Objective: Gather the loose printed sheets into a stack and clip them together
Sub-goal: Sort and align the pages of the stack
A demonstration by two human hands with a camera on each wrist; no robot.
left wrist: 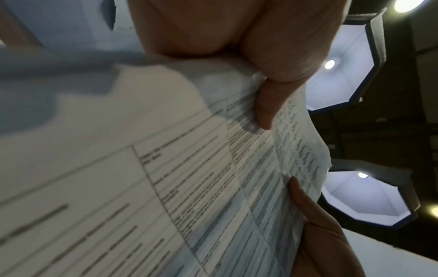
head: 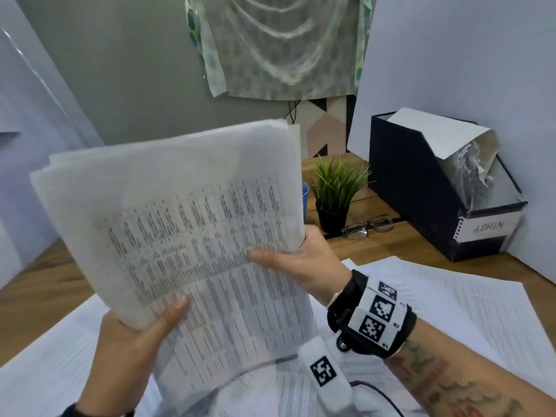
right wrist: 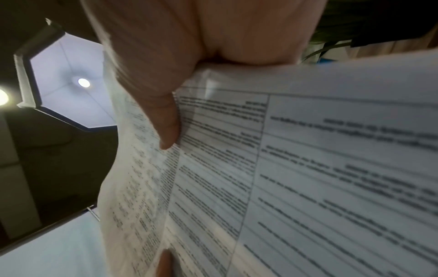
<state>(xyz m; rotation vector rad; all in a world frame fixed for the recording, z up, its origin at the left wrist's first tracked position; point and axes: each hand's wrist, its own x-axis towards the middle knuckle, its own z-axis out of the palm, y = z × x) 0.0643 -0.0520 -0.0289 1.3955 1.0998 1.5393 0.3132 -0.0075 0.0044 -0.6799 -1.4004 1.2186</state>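
Holding the stack of printed sheets [head: 192, 236] above the table [head: 45, 284], our left hand [head: 132, 344] and right hand [head: 304, 260] both pinch it; only the head view shows more sheets [head: 469, 299] lying below.

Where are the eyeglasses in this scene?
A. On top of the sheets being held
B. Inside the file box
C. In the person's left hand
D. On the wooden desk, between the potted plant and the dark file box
D: the eyeglasses lie on the wooden desk, right of the potted plant and beside the dark file box.
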